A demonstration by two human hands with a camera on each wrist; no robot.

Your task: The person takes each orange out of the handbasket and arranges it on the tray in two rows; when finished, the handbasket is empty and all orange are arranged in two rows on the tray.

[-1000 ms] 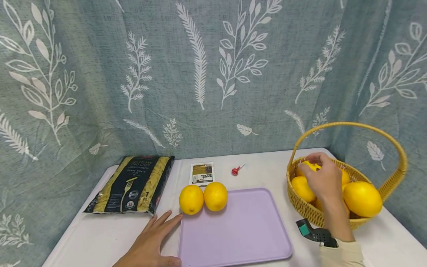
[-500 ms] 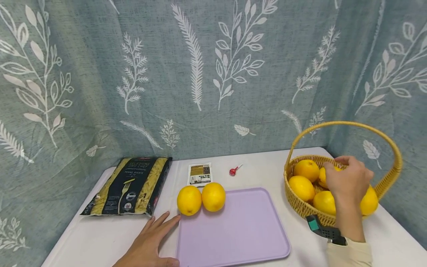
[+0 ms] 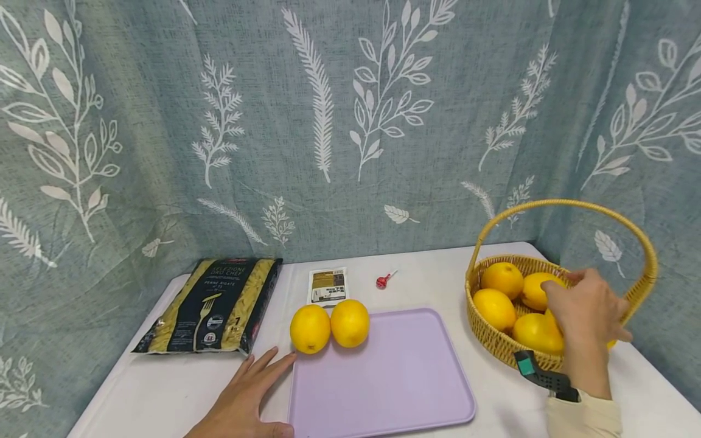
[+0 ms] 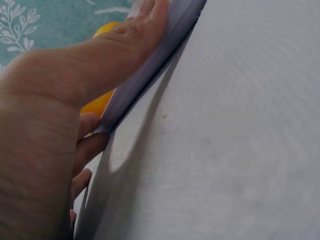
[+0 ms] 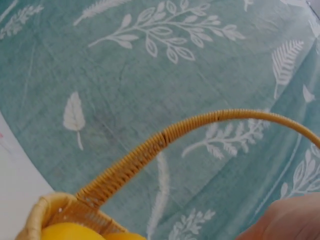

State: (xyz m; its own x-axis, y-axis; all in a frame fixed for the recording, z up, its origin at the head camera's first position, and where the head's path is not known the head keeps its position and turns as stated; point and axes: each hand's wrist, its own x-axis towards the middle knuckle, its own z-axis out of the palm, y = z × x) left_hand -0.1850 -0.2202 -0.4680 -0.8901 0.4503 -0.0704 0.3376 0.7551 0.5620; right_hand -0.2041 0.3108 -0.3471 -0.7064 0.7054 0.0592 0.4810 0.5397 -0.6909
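Note:
In the head view my right hand (image 3: 588,310) reaches over the right side of a wicker basket (image 3: 490,337), palm down, thumb and fingers spread over a yellow fruit. Its fingertips are hidden, so I cannot tell whether it grips that fruit. Several other plump yellow fruits (image 3: 495,309) lie in the basket. Only a blurred edge of the right hand (image 5: 292,220) enters the right wrist view, below the basket handle (image 5: 165,137). My left hand (image 3: 246,395) rests with extended fingers beside the lilac tray (image 3: 383,383), fingertips and thumb right at its left rim.
Two yellow fruits (image 3: 330,328) sit side by side at the tray's far left corner. Behind them is a small printed packet (image 3: 327,286), with a red lollipop (image 3: 381,281) to its right. A penne bag (image 3: 210,307) lies at left. A patterned curtain (image 3: 350,152) backs the table.
My right hand has moved right and toward me across the basket, from the far left fruits to the right side, uncovering the fruits behind it. My left hand stays put.

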